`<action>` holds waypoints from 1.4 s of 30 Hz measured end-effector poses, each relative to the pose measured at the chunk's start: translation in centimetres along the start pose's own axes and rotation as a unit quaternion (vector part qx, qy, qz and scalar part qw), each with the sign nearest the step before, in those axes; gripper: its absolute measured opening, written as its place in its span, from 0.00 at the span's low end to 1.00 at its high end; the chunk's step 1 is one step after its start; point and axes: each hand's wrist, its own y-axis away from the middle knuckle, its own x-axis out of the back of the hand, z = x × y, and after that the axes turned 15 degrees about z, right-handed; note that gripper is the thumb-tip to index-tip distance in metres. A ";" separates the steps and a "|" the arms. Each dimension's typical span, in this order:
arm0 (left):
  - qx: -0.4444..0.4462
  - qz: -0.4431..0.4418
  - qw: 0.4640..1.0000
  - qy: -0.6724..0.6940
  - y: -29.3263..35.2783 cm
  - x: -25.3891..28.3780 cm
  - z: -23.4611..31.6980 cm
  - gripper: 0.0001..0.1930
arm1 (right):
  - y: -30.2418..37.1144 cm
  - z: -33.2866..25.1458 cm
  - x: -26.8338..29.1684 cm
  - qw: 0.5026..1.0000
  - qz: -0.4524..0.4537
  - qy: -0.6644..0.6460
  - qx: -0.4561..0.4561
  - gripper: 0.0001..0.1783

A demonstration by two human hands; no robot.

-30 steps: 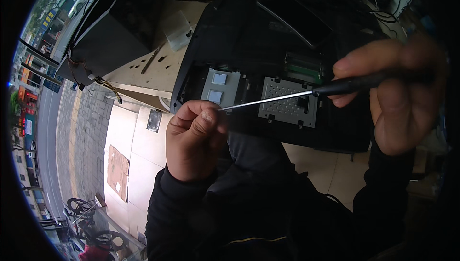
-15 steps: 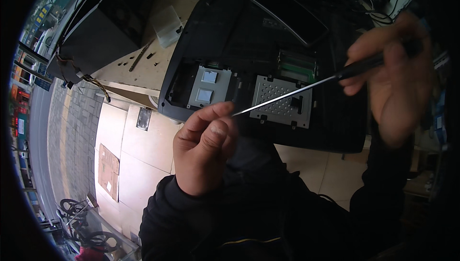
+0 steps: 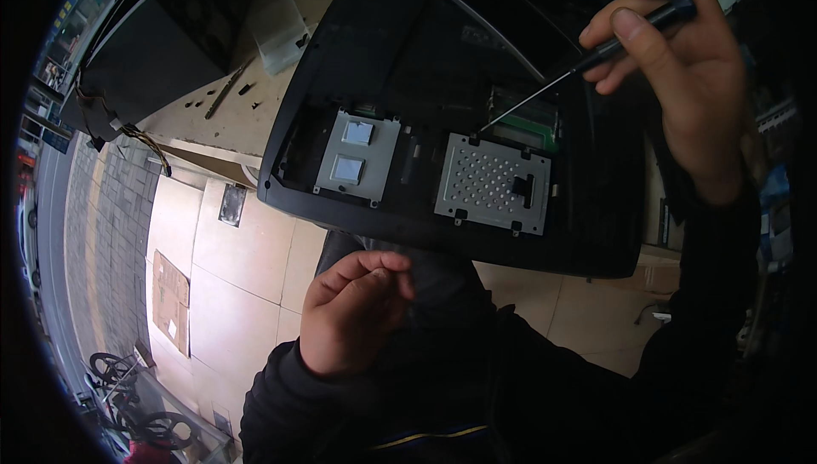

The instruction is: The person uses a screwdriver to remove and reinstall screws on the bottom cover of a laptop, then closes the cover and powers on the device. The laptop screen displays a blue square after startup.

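Observation:
In my right hand (image 3: 672, 55) is a screwdriver (image 3: 600, 54) with a dark handle and a long thin shaft. Its tip reaches the upper edge of a perforated metal hard drive caddy (image 3: 485, 181); whether it touches a screw I cannot tell. The caddy sits in an opened bay of a black laptop (image 3: 408, 55) lying underside up. Left of it, a second bay holds a metal plate (image 3: 363, 151) with two pale square pads. My left hand (image 3: 357, 306) is below the laptop's near edge, fingers pinched together; anything between them is too small to see.
Small dark parts and a slim metal tool (image 3: 228, 89) lie on the table left of the laptop, near a clear plastic box (image 3: 281, 38). A dark computer case (image 3: 162, 55) with loose cables stands further left. Cables run behind the laptop.
The screwdriver tip has moved from beside my left fingers to the caddy's upper edge, my right hand rising away from me. My left hand has drawn back toward me, off the laptop.

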 end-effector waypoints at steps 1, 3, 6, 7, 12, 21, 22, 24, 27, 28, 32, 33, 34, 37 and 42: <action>-0.002 -0.001 1.000 0.002 0.0 0.1 0.0 0.12 | 0.0 0.0 -0.1 1.000 -0.006 0.004 0.002 0.13; -0.004 -0.004 1.000 0.003 -0.1 0.2 0.1 0.12 | 0.0 0.1 -0.2 1.000 -0.012 0.005 0.012 0.13; -0.005 -0.005 1.000 0.001 -0.1 0.4 0.1 0.12 | 0.1 0.6 -0.4 0.999 -0.015 0.001 0.031 0.13; -0.006 -0.003 1.000 -0.001 -0.1 0.4 0.1 0.12 | 0.2 0.8 -0.5 0.999 -0.013 0.005 0.031 0.13; -0.006 -0.005 1.000 -0.003 -0.2 0.4 0.3 0.12 | -0.3 -0.5 -1.0 0.999 -0.041 0.014 0.027 0.12; -0.004 -0.063 0.998 -0.003 -0.3 1.2 -0.1 0.14 | -3.4 -4.3 -3.2 0.974 -0.219 0.014 -0.062 0.07; -0.004 -0.043 0.999 -0.003 0.0 0.8 0.0 0.14 | -3.5 -4.2 -3.0 0.973 -0.220 0.021 -0.062 0.07; -0.003 -0.020 1.000 0.003 0.1 0.7 0.0 0.13 | -4.0 -4.4 -2.7 0.969 -0.236 0.034 -0.067 0.08; -0.008 -0.023 1.000 0.014 -0.2 0.9 -0.3 0.12 | -3.1 -4.6 -3.7 0.977 -0.189 0.074 -0.060 0.09; -0.014 -0.025 0.999 0.016 -0.3 0.9 -0.4 0.11 | -3.1 -4.6 -3.8 0.978 -0.184 0.075 -0.066 0.09; 0.001 -0.095 0.994 0.056 -1.0 1.5 -0.7 0.12 | -4.4 -3.2 -1.8 0.976 -0.211 0.016 -0.043 0.10; -0.001 -0.087 0.994 0.061 -0.9 1.7 -0.9 0.12 | -4.5 -0.4 -2.8 0.976 -0.216 -0.025 0.023 0.10; -0.002 -0.079 0.995 0.065 -0.8 1.8 -1.1 0.12 | -4.5 0.3 -2.9 0.976 -0.210 -0.015 0.049 0.10; 0.011 -0.081 0.994 0.074 -0.9 2.0 -1.2 0.12 | -2.9 -2.3 -3.5 0.981 -0.158 0.097 0.052 0.11; 0.027 -0.085 0.994 0.062 -0.9 2.1 -1.1 0.12 | -2.4 -3.3 -3.3 0.987 -0.140 0.071 0.023 0.12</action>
